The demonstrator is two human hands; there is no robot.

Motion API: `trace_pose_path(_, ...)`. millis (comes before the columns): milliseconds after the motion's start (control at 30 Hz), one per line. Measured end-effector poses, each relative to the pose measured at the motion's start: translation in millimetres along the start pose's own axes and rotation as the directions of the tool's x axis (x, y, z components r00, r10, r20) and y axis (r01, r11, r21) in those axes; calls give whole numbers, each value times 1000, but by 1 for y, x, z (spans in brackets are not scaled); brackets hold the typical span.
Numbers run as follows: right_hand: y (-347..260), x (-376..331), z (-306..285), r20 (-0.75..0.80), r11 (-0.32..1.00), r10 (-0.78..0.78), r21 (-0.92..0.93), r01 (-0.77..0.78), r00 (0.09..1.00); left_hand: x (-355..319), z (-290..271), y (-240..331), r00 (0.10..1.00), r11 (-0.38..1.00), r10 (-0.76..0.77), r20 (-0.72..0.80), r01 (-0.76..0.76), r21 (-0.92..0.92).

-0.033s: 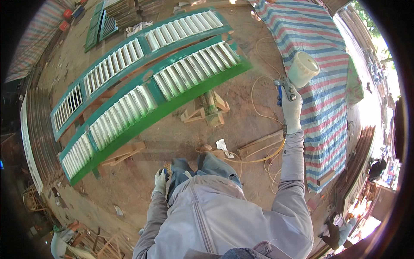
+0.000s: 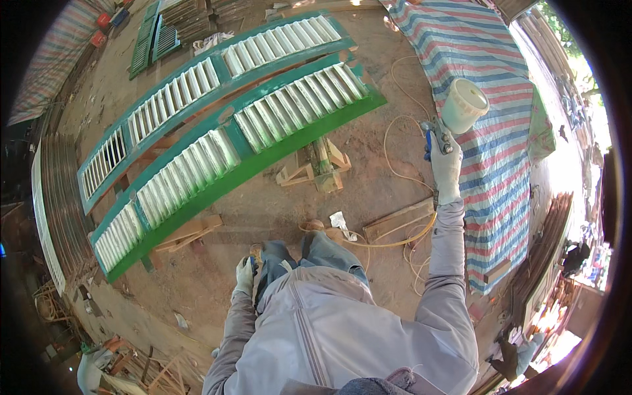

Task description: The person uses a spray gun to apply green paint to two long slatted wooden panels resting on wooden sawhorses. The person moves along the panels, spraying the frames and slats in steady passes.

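In white gloves, my right hand (image 2: pixel 448 174) is closed round a paint spray gun (image 2: pixel 445 136), held out to the right with its pale, lidded cup (image 2: pixel 465 105) on top. To the left of the gun stands a louvred shutter (image 2: pixel 253 146) with a green frame and whitish slats, its near edge brighter green. A second green shutter (image 2: pixel 217 62) lies behind it. My left hand (image 2: pixel 245 276) hangs low beside my left leg, its fingers curled near something small and dark that I cannot make out.
A wooden trestle (image 2: pixel 316 168) supports the near shutter. The hose (image 2: pixel 395 245) trails over the dirt floor beside planks (image 2: pixel 398 219). A striped tarpaulin (image 2: pixel 490 171) runs along the right. Corrugated sheets (image 2: pixel 66 204) lean at the left; scrap wood (image 2: pixel 141 368) lies at lower left.
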State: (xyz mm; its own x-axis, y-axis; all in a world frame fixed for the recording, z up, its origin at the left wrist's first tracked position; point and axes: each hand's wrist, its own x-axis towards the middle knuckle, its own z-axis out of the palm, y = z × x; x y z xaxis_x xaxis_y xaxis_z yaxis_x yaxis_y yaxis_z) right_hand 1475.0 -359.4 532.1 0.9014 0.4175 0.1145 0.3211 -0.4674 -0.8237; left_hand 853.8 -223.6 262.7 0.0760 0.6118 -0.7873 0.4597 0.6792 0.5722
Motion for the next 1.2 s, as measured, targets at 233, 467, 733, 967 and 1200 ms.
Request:
trace_pose_path(233, -27, -36, 5, 407, 854, 144, 409, -321, 902, 10, -3, -15, 991, 992, -125, 39, 125, -8)
trace_pose_path(467, -16, -14, 12, 195, 937, 183, 261, -231, 964, 12, -13, -40, 991, 986, -130, 25, 132, -98)
trace_pose_path(733, -11, -9, 1, 74, 984, 123, -139, -112, 990, 20, -20, -53, 988, 997, 73, -138, -76, -13)
trace_pose_path(967, -59, -44, 34, 271, 929, 173, 274, -248, 947, 29, -24, -56, 999, 990, -46, -6, 45, -131)
trace_pose_path(1200, -114, -49, 93, 99, 968, 89, 227, -110, 991, 78, -62, -29, 995, 942, 100, -32, -84, 325)
